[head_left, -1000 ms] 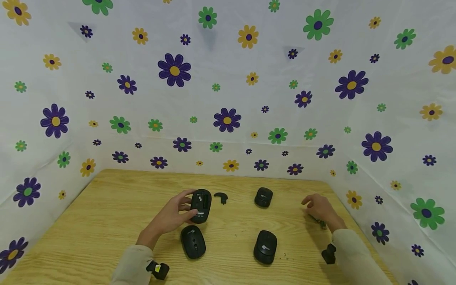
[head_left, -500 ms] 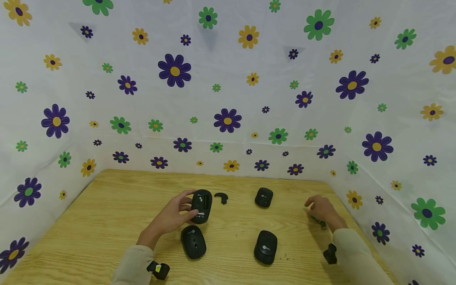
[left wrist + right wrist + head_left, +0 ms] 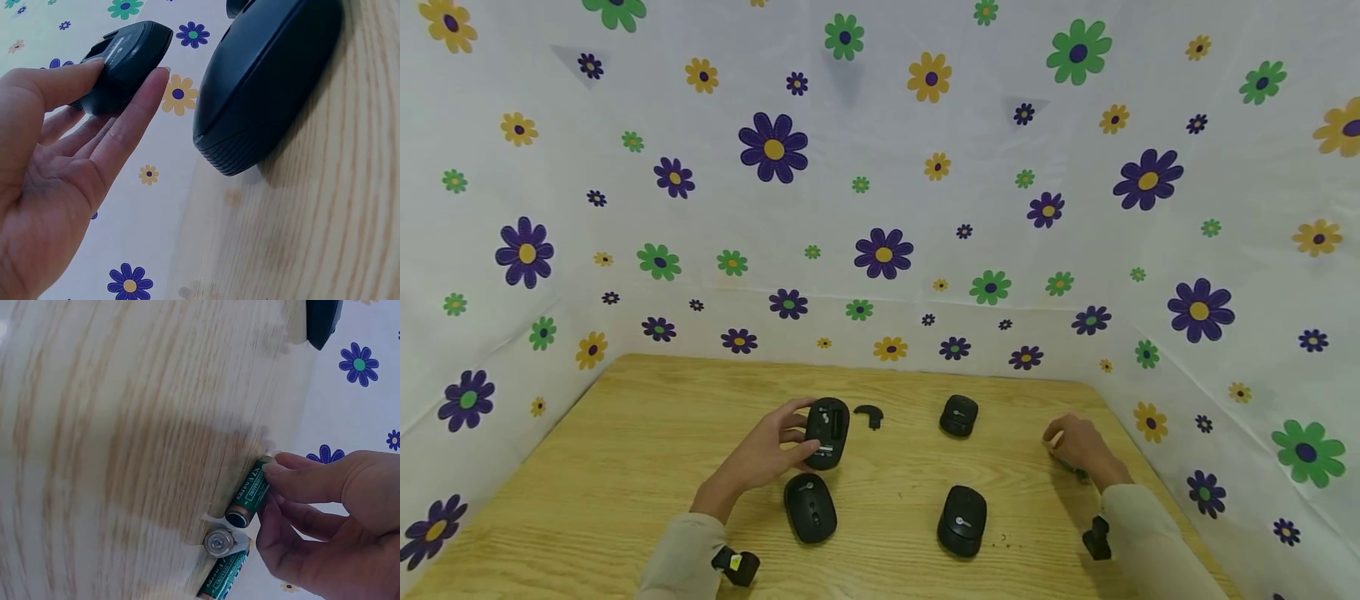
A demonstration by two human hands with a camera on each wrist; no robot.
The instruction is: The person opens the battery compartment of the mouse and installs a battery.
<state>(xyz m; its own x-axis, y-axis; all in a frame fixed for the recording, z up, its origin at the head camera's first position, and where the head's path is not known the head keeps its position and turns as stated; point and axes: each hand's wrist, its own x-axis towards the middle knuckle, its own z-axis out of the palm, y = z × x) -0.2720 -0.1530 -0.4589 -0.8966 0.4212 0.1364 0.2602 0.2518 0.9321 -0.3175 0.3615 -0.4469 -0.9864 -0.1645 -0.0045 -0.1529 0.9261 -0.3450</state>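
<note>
Left of centre, we see the left hand (image 3: 760,450) pinching a smooth, oval black mouse (image 3: 829,429), slotted underside toward us, a hook-shaped black piece (image 3: 873,415) just beside it. Rightward, a wide span of wood-grained tabletop (image 3: 895,467) separates these from two domed mice (image 3: 958,415); at far right, near the table edge (image 3: 1107,408), the right hand (image 3: 1081,446) pinches a green cylindrical battery (image 3: 251,490).

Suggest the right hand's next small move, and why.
Probably raise the pinched battery toward the held mouse: the right hand grips that battery near one end, and the left hand holds the mouse with its underside showing and its slot uncovered.
</note>
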